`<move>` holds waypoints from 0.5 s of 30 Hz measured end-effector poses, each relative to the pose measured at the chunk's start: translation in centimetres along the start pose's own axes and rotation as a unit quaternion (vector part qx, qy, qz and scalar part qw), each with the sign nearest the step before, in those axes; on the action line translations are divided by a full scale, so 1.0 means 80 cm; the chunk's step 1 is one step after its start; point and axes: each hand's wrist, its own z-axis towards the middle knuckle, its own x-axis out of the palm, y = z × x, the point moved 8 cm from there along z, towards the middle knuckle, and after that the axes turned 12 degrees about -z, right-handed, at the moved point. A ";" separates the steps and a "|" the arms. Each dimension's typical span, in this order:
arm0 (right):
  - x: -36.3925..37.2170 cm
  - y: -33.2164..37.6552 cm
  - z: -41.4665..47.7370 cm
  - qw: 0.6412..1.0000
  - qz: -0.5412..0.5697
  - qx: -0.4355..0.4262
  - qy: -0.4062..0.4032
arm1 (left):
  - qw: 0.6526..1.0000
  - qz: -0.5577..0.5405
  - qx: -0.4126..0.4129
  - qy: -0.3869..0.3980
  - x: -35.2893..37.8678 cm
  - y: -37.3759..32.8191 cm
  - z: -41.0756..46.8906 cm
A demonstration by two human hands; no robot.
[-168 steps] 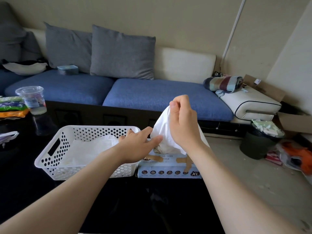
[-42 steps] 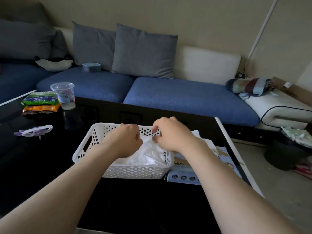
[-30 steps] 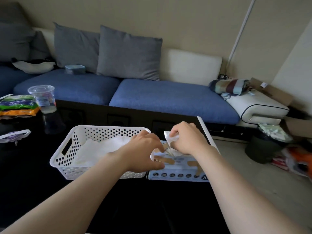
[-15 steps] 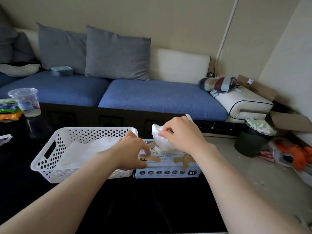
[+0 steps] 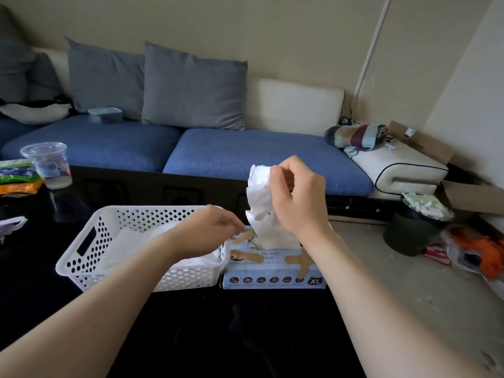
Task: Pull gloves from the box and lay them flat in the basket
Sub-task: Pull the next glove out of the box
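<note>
A light blue glove box [image 5: 272, 271] marked XL lies on the black table, right beside a white perforated basket [image 5: 90, 255]. My right hand [image 5: 296, 197] pinches a crumpled white glove [image 5: 260, 203] and holds it up above the box; the glove's lower end still reaches the box opening. My left hand [image 5: 210, 230] hovers over the basket's right end, at the box's left edge, fingers loosely curled near the glove's base; whether it touches the glove or box is unclear. White gloves [image 5: 131, 241] lie flat inside the basket.
A clear plastic cup [image 5: 47, 165] and snack packets [image 5: 16, 175] stand at the table's far left. A blue sofa [image 5: 245, 154] with grey cushions runs behind the table. A dark bin [image 5: 411, 227] and clutter sit on the floor to the right.
My right hand has risen from the box opening, drawing the white glove upward. My left hand has lifted off the box top and moved slightly toward the basket.
</note>
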 end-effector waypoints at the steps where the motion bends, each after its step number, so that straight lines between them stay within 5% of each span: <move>1: 0.000 0.002 0.000 1.000 0.017 0.008 0.000 | 0.998 -0.050 -0.008 -0.029 -0.009 -0.001 -0.001; 7: 0.035 0.021 -0.008 0.992 0.072 0.024 0.100 | 0.940 -0.331 -0.055 -0.060 -0.015 -0.009 -0.005; 15: 0.077 0.034 -0.015 0.970 0.077 0.042 0.225 | 0.932 -0.312 -0.025 -0.184 -0.044 0.002 -0.009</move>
